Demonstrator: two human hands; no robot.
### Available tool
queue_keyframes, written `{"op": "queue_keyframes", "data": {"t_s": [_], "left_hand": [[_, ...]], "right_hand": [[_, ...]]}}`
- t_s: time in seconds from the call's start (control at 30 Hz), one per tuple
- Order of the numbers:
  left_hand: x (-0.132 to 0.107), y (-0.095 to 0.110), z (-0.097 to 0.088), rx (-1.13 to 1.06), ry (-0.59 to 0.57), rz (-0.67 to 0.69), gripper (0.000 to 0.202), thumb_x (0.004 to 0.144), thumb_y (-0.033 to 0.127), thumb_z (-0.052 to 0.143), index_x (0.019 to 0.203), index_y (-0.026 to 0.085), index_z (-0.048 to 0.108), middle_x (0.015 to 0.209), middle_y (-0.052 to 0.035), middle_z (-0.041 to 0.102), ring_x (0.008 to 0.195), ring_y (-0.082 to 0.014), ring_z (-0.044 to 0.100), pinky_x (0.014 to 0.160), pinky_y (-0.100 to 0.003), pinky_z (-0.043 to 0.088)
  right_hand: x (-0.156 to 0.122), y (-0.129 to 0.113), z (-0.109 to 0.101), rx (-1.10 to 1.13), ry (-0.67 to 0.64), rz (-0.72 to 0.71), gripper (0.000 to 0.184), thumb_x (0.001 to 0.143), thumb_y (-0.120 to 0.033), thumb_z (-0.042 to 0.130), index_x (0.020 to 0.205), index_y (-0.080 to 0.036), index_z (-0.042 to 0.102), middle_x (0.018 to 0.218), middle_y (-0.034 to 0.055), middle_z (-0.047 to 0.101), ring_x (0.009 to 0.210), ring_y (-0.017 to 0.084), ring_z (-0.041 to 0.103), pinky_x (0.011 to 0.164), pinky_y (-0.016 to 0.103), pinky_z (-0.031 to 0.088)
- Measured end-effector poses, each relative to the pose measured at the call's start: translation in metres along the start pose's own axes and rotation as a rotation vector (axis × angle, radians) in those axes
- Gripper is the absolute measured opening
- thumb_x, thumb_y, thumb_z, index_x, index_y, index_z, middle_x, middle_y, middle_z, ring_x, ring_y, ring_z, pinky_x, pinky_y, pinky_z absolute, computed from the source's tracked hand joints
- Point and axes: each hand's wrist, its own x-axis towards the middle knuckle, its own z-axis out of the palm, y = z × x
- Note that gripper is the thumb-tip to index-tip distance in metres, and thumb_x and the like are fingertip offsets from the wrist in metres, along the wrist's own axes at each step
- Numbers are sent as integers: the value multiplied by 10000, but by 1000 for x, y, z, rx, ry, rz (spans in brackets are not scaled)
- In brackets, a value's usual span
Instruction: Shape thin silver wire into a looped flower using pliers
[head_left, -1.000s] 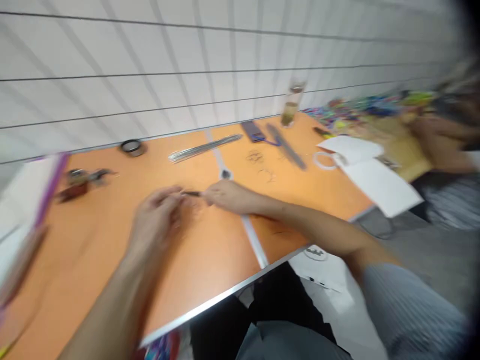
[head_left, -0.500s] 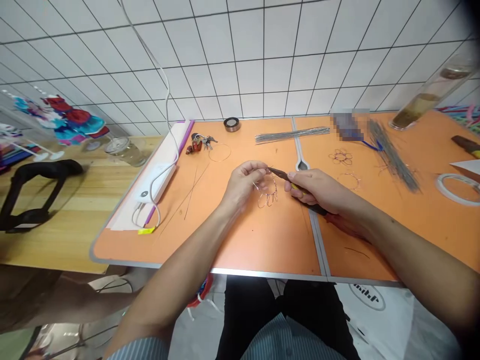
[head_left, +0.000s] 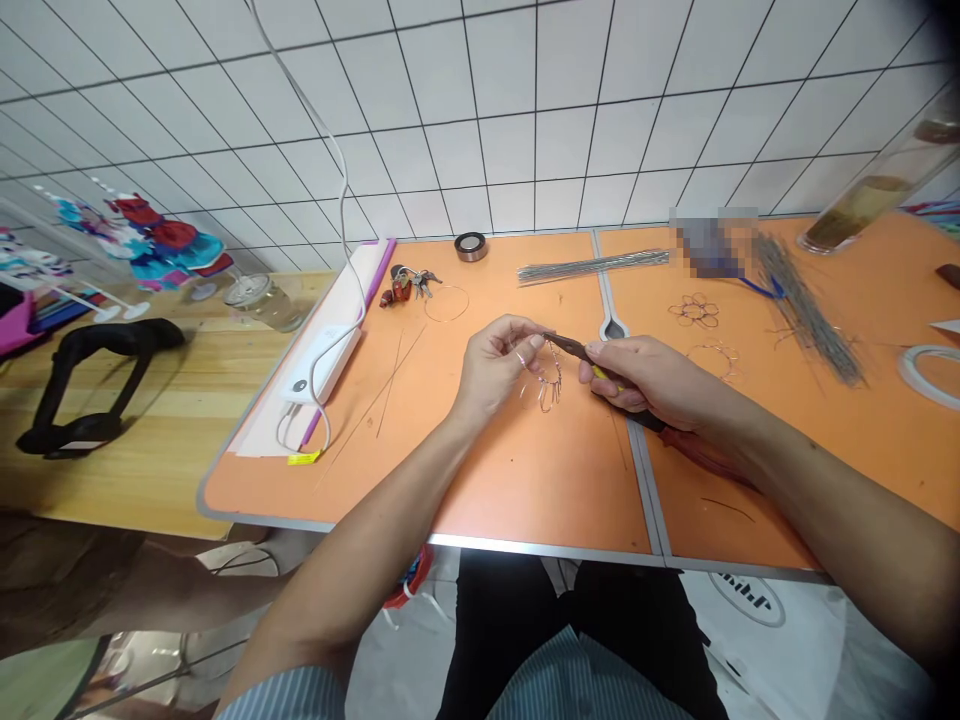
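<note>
Above the middle of the orange table [head_left: 480, 480], my left hand [head_left: 499, 365] pinches a ring of thin wire bent into loops [head_left: 551, 392]. The loops hang below and to the right of its fingers. My right hand [head_left: 637, 375] is closed around long-nose pliers [head_left: 568, 345] with dark jaws and a bit of yellow on the handle. The tips of the pliers meet the wire right at my left fingertips. How far the jaws are apart is too small to see.
Beyond my hands lie a bundle of straight wires [head_left: 592, 266], a tape roll [head_left: 470, 246], keys [head_left: 420, 282] and a flower-shaped wire piece [head_left: 694, 310]. A power strip [head_left: 322, 365] with its cable is at left. A bottle [head_left: 862, 205] stands at back right. Another person's leg [head_left: 187, 595] shows lower left.
The whole view has shifted slightly, so things sit a little further right. The wire ring has turned a little in my left fingers; the pliers stay at its upper edge.
</note>
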Motion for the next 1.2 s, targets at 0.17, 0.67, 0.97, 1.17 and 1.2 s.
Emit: {"op": "queue_keyframes", "data": {"t_s": [0.17, 0.67, 0.97, 1.17, 1.2], "left_hand": [[2, -3, 0, 14, -2, 11, 415, 766, 530, 980, 855, 197, 748, 789, -8, 729, 620, -121, 645, 624, -270, 552], [0, -7, 1, -59, 9, -32, 405, 767, 482, 991, 841, 191, 719, 777, -9, 727, 685, -132, 693, 694, -269, 575], [1, 0, -2, -28, 14, 7, 441, 762, 530, 992, 890, 196, 734, 799, -16, 756, 732, -155, 738, 772, -297, 610], [2, -1, -2, -38, -29, -32, 447, 745, 526, 1004, 879, 193, 737, 849, -36, 777, 746, -153, 747, 795, -304, 628], [2, -2, -2, -42, -35, -38, 439, 751, 517, 1002, 881, 192, 738, 854, -39, 777, 742, -151, 746, 796, -307, 631]], "right_hand": [[-6, -8, 5, -285, 109, -83, 429, 1076, -542, 527, 853, -209, 679, 661, -16, 498, 538, 125, 378, 528, 312, 269], [-7, 3, 21, -1151, 432, -228, 371, 1122, -425, 463, 945, -207, 705, 889, 93, 739, 714, 211, 576, 622, 357, 229], [-1, 3, 7, -488, 145, -172, 464, 1109, -546, 461, 1007, -200, 752, 903, 62, 752, 734, 190, 642, 681, 330, 432], [-3, 1, 4, -653, 199, -231, 377, 1105, -446, 453, 864, -222, 638, 826, 19, 684, 804, 198, 613, 730, 336, 394], [-5, 0, 4, -668, 207, -237, 367, 1100, -440, 458, 846, -226, 615, 809, 12, 666, 796, 196, 601, 730, 338, 386]]}}
